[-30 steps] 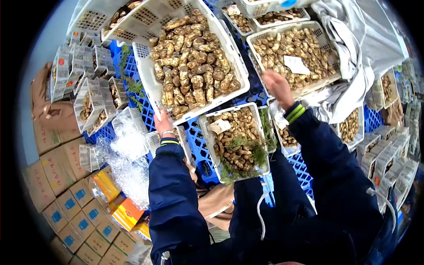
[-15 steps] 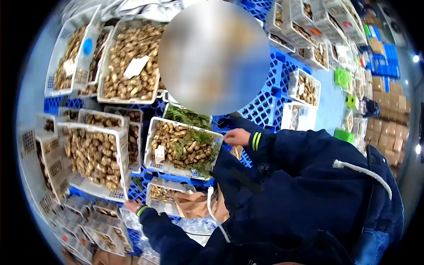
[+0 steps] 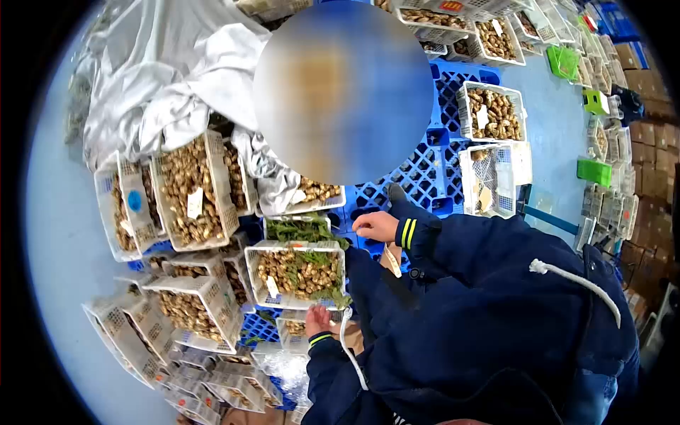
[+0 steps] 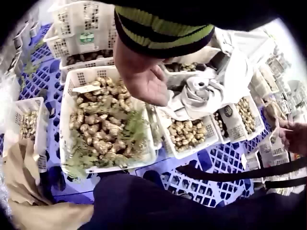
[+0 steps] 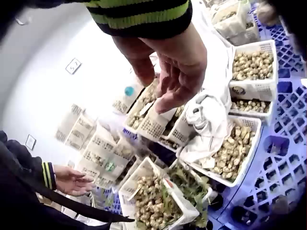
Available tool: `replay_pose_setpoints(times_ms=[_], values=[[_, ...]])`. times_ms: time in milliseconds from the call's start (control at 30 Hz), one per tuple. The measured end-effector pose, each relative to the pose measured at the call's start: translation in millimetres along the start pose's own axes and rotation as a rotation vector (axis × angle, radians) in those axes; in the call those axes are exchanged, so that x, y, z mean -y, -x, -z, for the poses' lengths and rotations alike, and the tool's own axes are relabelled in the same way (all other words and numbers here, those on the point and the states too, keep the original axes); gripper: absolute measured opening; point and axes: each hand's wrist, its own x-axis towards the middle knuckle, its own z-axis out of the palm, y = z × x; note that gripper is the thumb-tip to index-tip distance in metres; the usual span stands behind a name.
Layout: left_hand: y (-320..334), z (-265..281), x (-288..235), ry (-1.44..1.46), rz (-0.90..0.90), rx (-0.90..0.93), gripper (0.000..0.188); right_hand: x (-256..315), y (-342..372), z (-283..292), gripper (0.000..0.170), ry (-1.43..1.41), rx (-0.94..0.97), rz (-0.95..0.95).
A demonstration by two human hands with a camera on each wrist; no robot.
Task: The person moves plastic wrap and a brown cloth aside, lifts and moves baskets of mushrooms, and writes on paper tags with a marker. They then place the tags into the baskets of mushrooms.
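My left hand point(image 3: 319, 320) has nothing in it, its fingers loose, near a white plastic crate point(image 3: 283, 303) of brown and pale mushrooms point(image 3: 287, 270). Green fern sprigs point(image 3: 327, 292) and a paper tag point(image 3: 272, 286) lie on those mushrooms. In the left wrist view that hand point(image 4: 144, 81) overlaps the crate's upper right corner. To the right of the crate is my right hand point(image 3: 377, 227), held before the jacket. Its fingers hang loosely curled around nothing, as the right wrist view also shows of the hand point(image 5: 180, 72).
Several more mushroom crates stand around, one with a tag point(image 3: 195, 203). White cloth point(image 3: 184, 99) drapes over some. Blue lattice pallets point(image 3: 407, 170) lie underfoot. At the right are a crate with few mushrooms point(image 3: 469, 177) and green baskets point(image 3: 593, 171). A blurred circle hides part of the head view.
My left hand has come away from the large mushroom crate to beside the fern-topped one. My right hand has drawn back from over a mushroom crate. The head view has turned right.
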Motion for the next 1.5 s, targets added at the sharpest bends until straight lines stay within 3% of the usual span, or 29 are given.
replay_pose_setpoints(times_ms=[100,167,233,267,300,367,433,500,567,600,633,700,733,767,833,933,1033,1067,1100,1167,1200,1267,1300,1433,1500], values=[[-7.4,-72.6,-18.3,-0.128,-0.014,-0.024,0.042,5.2,15.9,81.1,0.022,-0.05,-0.092,0.043],[-12.3,-132.6,-39.6,-0.197,-0.075,-0.006,0.039,-0.2,31.1,133.9,0.024,-0.123,-0.14,-0.06],[-34.2,-179.0,-58.7,-0.133,-0.083,0.259,0.035,-13.5,46.2,184.5,0.024,-0.219,-0.248,-0.111],[-16.1,-231.9,-73.7,-0.291,-0.102,0.159,0.04,-24.8,55.1,205.6,0.024,-0.147,-0.35,-0.074],[-27.3,-264.4,-82.2,-0.246,-0.071,0.196,0.039,-33.6,64.8,228.8,0.024,-0.074,-0.461,-0.038],[-47.3,-327.7,-91.4,-0.355,-0.077,0.276,0.035,-48.3,94.2,264.2,0.024,-0.19,-0.561,-0.183],[-73.3,-386.7,-87.3,-0.468,-0.103,0.401,0.03,-90.4,119.1,291.1,0.024,-0.381,-0.651,-0.157],[-100.5,-446.9,-79.7,-0.526,-0.004,0.504,0.027,-109.2,155.4,327.0,0.023,-0.48,-0.717,-0.242],[-96.8,-511.0,-63.4,-0.566,-0.022,0.486,0.028,-148.9,191.8,357.3,0.021,-0.596,-0.849,-0.253],[-94.7,-542.3,-54.6,-0.61,-0.011,0.499,0.029,-170.6,211.4,371.1,0.022,-0.645,-0.951,-0.344],[-94.7,-567.7,-42.9,-0.658,0.004,0.509,0.031,-172.7,235.2,387.1,0.023,-0.448,-1.046,-0.403],[-103.9,-616.6,-22.2,-0.738,0.061,0.665,0.035,-223.8,274.8,411.9,0.024,-0.715,-1.223,-0.44],[-107.3,-643.5,-8.3,-0.801,0.067,0.667,0.034,-243.5,297.7,425.4,0.026,-0.852,-1.22,-0.393],[-116.2,-667.8,4.7,-0.866,0.09,0.644,0.03,-247.8,310.5,437.8,0.026,-0.789,-1.371,-0.494],[-129.5,-687.9,28.6,-0.978,0.093,0.644,0.032,-294.2,337.5,446.5,0.027,-0.725,-1.492,-0.426],[-130.1,-737.2,68.3,-1.135,0.1,0.717,0.035,-349.9,354.2,463.7,0.026,-1.0,-1.491,-0.569],[-149.9,-769.5,126.7,-1.229,0.152,0.728,0.036,-422.2,357.8,483.3,0.023,-0.909,-1.464,-0.566],[-162.8,-783.4,152.8,-1.193,0.146,0.751,0.036,-455.1,358.6,495.5,0.025,-0.985,-1.393,-0.466],[-178.1,-788.8,176.4,-1.167,0.144,0.766,0.036,-485.3,348.6,505.6,0.034,-0.639,-1.401,-0.706],[-195.8,-803.1,222.9,-1.193,0.199,0.674,0.041,-519.9,335.0,527.1,0.041,-0.115,-1.301,-0.934],[-215.0,-810.3,248.2,-1.216,0.216,0.65,0.045,-545.8,329.6,536.9,0.047,-0.054,-1.303,-0.831],[-238.9,-819.0,287.2,-1.231,0.189,0.626,0.06,-572.1,309.7,558.3,0.054,-0.013,-1.283,-0.954],[-322.0,-799.9,315.1,-1.253,0.173,0.643,0.064,-582.0,297.5,569.7,0.058,0.044,-1.264,-0.993],[-328.7,-820.3,362.1,-1.253,0.028,0.628,0.065,-670.2,259.3,591.9,0.067,0.373,-1.289,-0.923],[-340.5,-820.6,374.8,-1.043,0.045,0.637,0.06,-686.7,238.9,609.3,0.07,0.468,-1.356,-0.947]])
